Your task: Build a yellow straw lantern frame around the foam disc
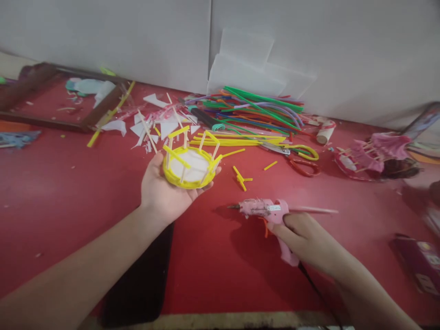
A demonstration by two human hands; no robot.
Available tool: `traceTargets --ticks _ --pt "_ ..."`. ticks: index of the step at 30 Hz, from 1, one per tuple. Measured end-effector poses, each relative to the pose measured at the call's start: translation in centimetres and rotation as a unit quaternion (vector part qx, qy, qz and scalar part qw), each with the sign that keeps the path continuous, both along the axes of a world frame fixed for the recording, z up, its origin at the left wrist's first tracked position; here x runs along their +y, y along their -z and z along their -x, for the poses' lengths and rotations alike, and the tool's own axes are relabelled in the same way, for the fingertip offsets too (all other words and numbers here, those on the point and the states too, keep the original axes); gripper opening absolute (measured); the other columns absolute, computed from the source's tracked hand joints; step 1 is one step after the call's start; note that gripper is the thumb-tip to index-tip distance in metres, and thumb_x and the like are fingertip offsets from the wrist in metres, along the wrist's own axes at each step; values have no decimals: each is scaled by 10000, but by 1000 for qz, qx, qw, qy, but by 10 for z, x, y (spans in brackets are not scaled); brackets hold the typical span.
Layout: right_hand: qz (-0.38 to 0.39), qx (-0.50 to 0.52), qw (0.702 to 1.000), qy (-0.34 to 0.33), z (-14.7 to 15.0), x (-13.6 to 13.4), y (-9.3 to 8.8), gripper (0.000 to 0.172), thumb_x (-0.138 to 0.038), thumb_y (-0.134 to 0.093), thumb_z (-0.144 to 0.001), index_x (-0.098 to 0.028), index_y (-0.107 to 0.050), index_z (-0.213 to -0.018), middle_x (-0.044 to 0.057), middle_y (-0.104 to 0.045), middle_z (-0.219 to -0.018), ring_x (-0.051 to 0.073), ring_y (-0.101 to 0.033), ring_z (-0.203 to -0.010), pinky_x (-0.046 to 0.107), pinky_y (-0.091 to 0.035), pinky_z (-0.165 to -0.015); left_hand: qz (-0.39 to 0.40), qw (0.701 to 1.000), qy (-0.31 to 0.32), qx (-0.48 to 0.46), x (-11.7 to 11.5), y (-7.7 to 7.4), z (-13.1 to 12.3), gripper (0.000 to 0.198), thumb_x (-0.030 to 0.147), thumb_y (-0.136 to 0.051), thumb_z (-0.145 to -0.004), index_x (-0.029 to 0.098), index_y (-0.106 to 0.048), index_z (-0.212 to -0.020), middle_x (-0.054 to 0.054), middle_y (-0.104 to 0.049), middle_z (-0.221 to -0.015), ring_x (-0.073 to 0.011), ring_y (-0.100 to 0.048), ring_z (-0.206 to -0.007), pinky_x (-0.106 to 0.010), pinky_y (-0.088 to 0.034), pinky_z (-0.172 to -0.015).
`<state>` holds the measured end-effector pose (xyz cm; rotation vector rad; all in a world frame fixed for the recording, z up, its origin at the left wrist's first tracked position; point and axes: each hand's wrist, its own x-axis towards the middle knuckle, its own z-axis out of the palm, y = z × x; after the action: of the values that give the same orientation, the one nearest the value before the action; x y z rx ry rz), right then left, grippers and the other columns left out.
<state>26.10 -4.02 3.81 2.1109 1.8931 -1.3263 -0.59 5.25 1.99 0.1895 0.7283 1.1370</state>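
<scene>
My left hand (168, 195) holds up a small round basket frame (187, 183) from below. It has a white base, a yellow pipe-cleaner rim and several upright sticks, some topped with yellow pieces. In my right hand (305, 236) is a pink hot glue gun (264, 208), gripped by the handle, its nozzle pointing left toward the basket but apart from it. A glue stick (314, 210) juts from the gun's back. Short cut yellow pieces (240, 178) lie on the red table between the two hands and behind the gun.
Behind lie a bundle of coloured pipe cleaners (254, 107), scissors (304, 151) and white paper scraps (167, 126). A brown frame (44, 121) sits at the back left, a pink craft piece (374, 156) at right. A dark flat object (140, 279) is under my left forearm.
</scene>
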Motion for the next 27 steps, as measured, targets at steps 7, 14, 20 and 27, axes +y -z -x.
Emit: traceTargets --ticks 7,14,20,27 --pt "-102 -197 966 -135 -8 -3 -12 436 -414 -438 -1006 -230 -630 -660 41 -718 -694 177 -605 -577 308 -277 -552 -41 998 22 -43 0 3 0 485 557 -441 -1019 186 -635 -1263 -131 -792 -1153 -347 -774 -1034 -457 -649 -823" --pt "-255 -105 957 -91 -1 46 -17 183 -333 -565 -942 -226 -660 -829 5 -726 -811 153 -631 -706 274 -397 -643 -64 995 49 -57 0 8 4 453 543 -415 -1034 206 -684 -1176 -99 -797 -1123 -308 -778 -1013 -479 -668 -828" --pt "-213 -161 950 -165 36 91 0 152 -298 -609 -932 -198 -715 -887 56 -759 -931 209 -676 -856 303 -386 -674 -60 995 73 -33 1 10 10 528 568 -460 -1002 170 -612 -1314 -140 -783 -1145 -337 -777 -1006 -446 -670 -771" --pt "-172 -178 947 -204 49 98 -3 135 -173 -589 -820 -167 -723 -830 91 -769 -886 222 -686 -795 310 -356 -613 -45 996 73 -3 0 4 6 548 559 -385 -1011 195 -595 -1362 -138 -772 -1169 -343 -765 -1013 -436 -646 -765"
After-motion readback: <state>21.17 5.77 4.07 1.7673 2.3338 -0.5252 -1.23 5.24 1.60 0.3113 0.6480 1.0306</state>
